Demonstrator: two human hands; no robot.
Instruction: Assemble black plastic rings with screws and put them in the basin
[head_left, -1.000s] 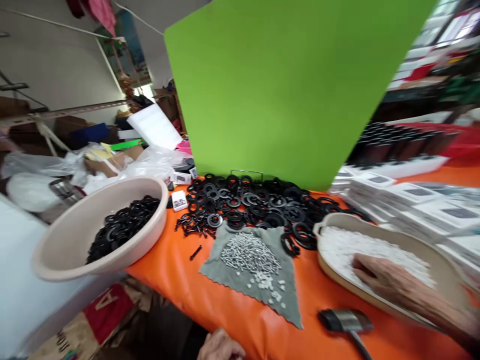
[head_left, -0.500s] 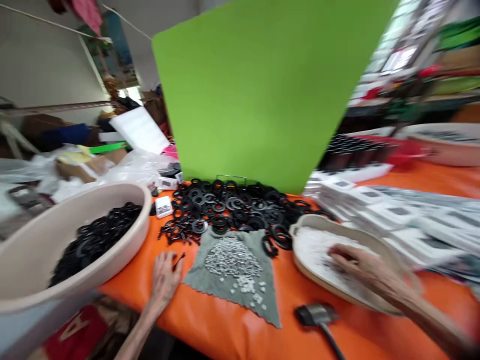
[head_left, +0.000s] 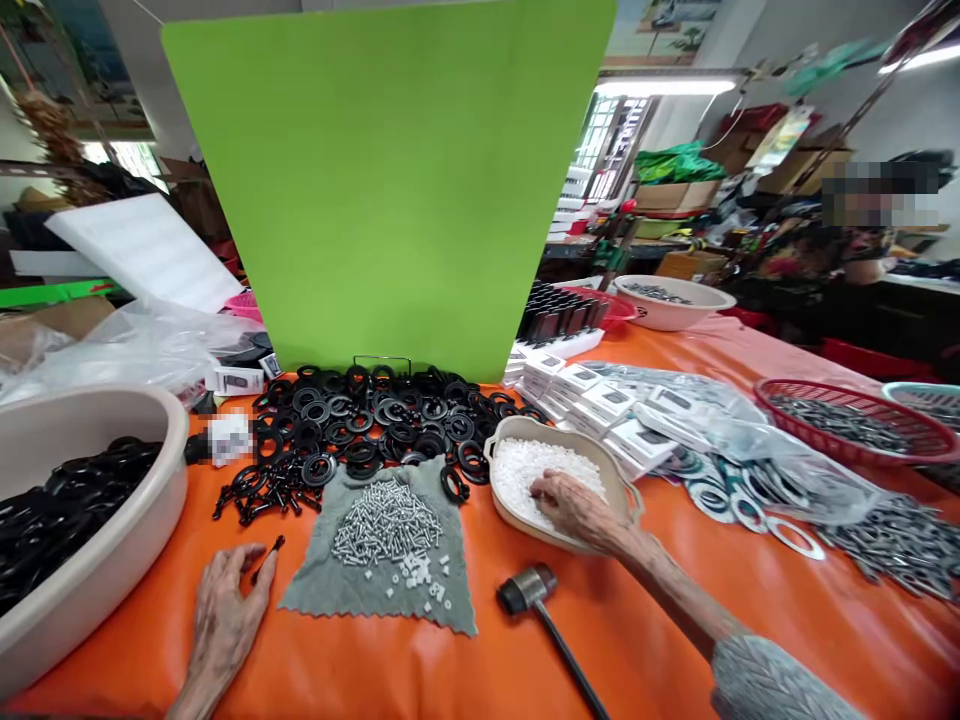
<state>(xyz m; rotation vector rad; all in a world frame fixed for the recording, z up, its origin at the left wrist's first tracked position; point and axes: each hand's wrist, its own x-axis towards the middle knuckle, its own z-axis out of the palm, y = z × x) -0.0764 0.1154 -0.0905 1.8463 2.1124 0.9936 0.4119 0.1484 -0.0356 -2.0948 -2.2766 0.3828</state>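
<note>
My left hand [head_left: 225,605] rests on the orange table cover, its thumb and fingers closed on a small black part [head_left: 268,558] with a narrow shaft. To the right, my right hand [head_left: 574,505] reaches into a beige tray [head_left: 626,470] of small white pieces [head_left: 551,458]. Its fingertips are bent down into them; whether they grip a piece is hidden. Between the hands lies a grey-green cloth [head_left: 307,580] with a heap of metal pins [head_left: 386,522] and several loose white pieces [head_left: 420,572]. A hammer [head_left: 532,590] lies below the tray.
Black rings [head_left: 397,415] are piled behind the cloth, before a green board [head_left: 390,190]. Small black parts [head_left: 274,485] lie at their left. A large tub [head_left: 169,480] of black rings stands left. White boxes [head_left: 600,400] and a red basket [head_left: 840,445] are right. A person [head_left: 855,240] is farther back.
The view has swung to the right and become sharper. My left hand still holds the black part, and my right hand is still in the tray of white pieces.
</note>
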